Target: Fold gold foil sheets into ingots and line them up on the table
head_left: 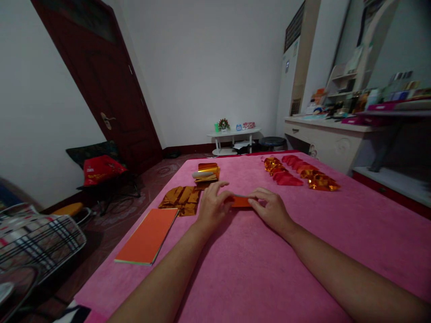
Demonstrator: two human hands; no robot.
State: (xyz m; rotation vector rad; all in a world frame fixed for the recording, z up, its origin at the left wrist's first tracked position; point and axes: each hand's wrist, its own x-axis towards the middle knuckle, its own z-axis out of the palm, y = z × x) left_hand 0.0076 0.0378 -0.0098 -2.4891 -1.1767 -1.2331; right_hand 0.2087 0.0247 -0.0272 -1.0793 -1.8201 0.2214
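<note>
Between my hands is a small piece of orange paper (241, 202), held just over the pink table cover. My left hand (214, 202) pinches its left end between thumb and fingers. At the other end, my right hand (268, 205) grips the paper the same way. The parts under my fingers are hidden. To the left of my left hand lies a crinkled sheet of gold foil (182, 199). Nearer to me is a flat stack of orange paper (148, 237). Beyond my left hand sit shiny gold foil pieces (208, 168) with a greyish, rounded object (202, 175) on them.
Two rows of folded red and gold foil pieces (292, 172) lie at the far right of the pink-covered table (256, 269). A chair with a red bag (103, 169) stands left. At the back is a small white table (234, 133); a dresser (330, 139) stands right.
</note>
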